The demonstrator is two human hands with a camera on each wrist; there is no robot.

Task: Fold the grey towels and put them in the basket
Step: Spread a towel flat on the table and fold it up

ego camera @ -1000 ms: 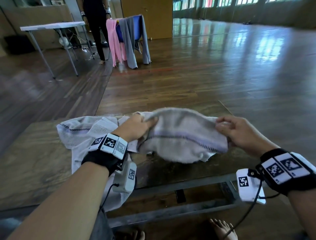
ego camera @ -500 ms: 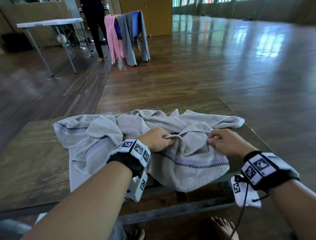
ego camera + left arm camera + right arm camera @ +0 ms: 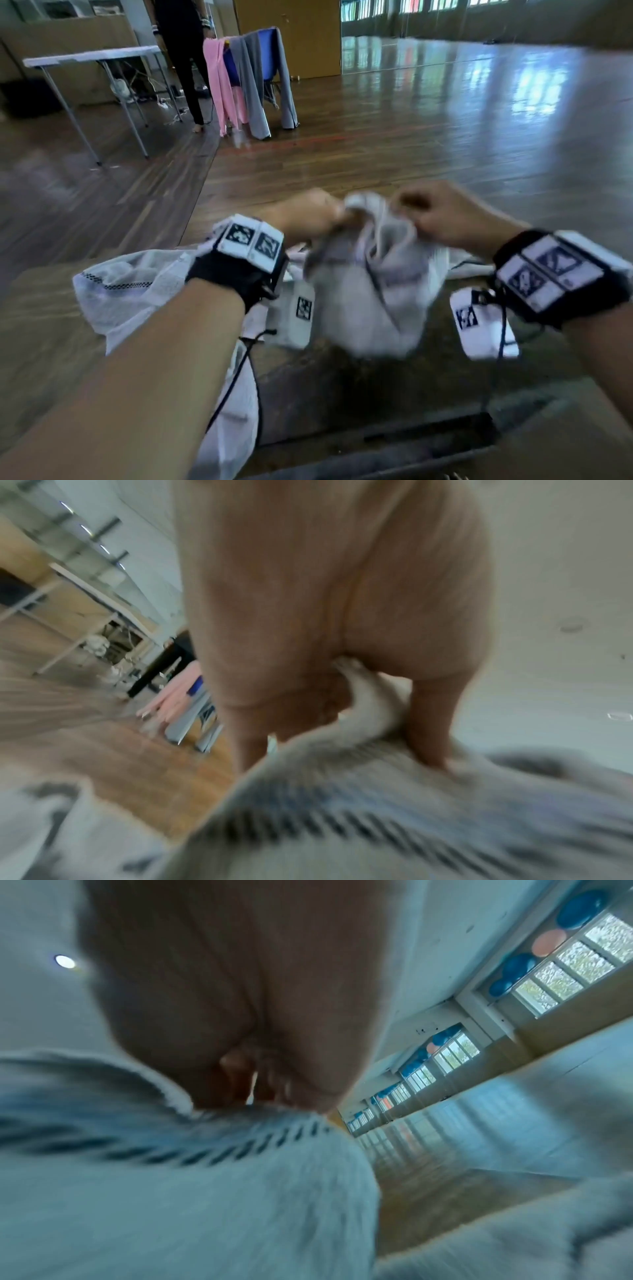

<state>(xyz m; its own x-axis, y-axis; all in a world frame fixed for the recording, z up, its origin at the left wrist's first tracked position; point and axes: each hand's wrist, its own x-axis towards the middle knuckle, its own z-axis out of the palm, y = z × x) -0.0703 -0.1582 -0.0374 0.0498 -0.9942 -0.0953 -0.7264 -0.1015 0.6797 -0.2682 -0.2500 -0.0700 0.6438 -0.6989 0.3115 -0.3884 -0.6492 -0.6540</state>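
Folding step is in hand, though no clean fold has been made yet as far as can be judged. Taken left to right with the held towel as the landmark:

A second towel [image 3: 130, 291] is spread on the table [image 3: 41, 325] just left of the held towel, with part of it draped over the near edge. It hasn't been folded.

The left hand [image 3: 308, 214] is curled tight on the held towel's [image 3: 370, 294] top edge; in the left wrist view a bit of cloth is seen pinched between thumb and fingers [image 3: 428, 723].

The held towel is lifted off the table and hangs bunched between the two hands, its dark dashed border blurred by motion.

The right hand [image 3: 442, 219] is closed on the same top edge, right beside the left one. The right wrist view is too smeared for the fingers to be made out, but cloth is seen running straight into the grip.

No basket is seen anywhere, so its place can't be told.

Next move, as a guess: the edge needs to be pulled out straight and the towel laid flat so the corners can be matched.

Versus half a second ago: the towel was lying rumpled on the table with the hands low and further apart. Now it has been raised and the hands have been brought close together.
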